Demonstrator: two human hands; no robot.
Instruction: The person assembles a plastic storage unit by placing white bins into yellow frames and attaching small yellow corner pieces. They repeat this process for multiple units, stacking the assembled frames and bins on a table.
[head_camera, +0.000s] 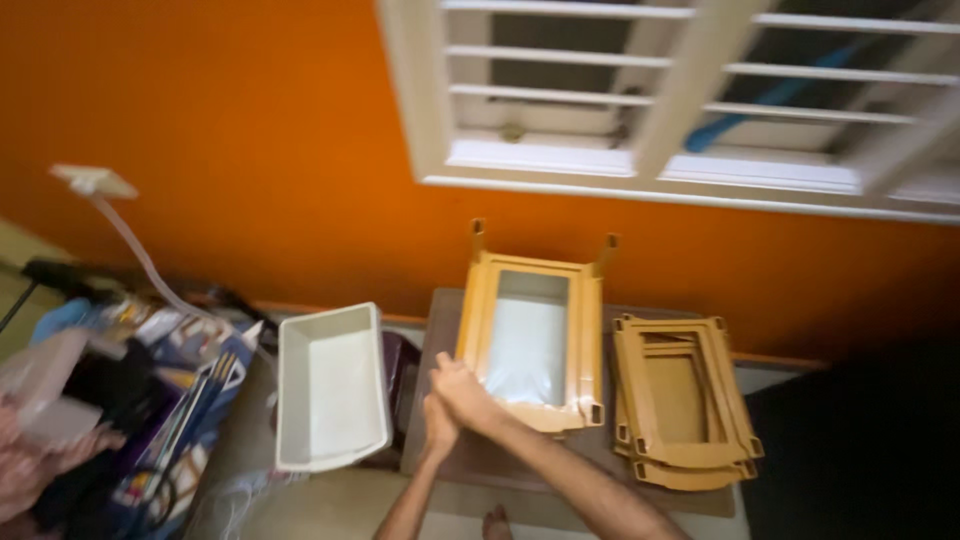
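Fingers of both hands bunch together at the near left corner of a tan plastic drawer frame (580, 300), the right hand (462, 388) lying over the left hand (438, 425) so that the left fingers are mostly hidden; the right fingers curl narrowly against the frame's edge, and whether either hand truly grips the frame or only presses on it cannot be told through the blur. Behind everything an orange wall (250, 150) fills the view, and at about one o'clock a white louvred window (680, 100) sits in it. Near the centre a brown mat (500, 470) lies on the floor, and the drawer frame rests on it, two short pegs pointing toward the wall at twelve o'clock and a pale white panel showing through its opening. At three o'clock from the hands, well apart from them, a stack of tan frames (685, 400) lies flat on the same mat, just beside the first frame. At nine o'clock from the hands, near but not touching, a white plastic bin (330, 385) sits tilted, its open side up. Farther out at nine o'clock a heap of bags and papers (130, 400) crowds the floor, with a white flexible-neck stand (130, 240) rising above it.
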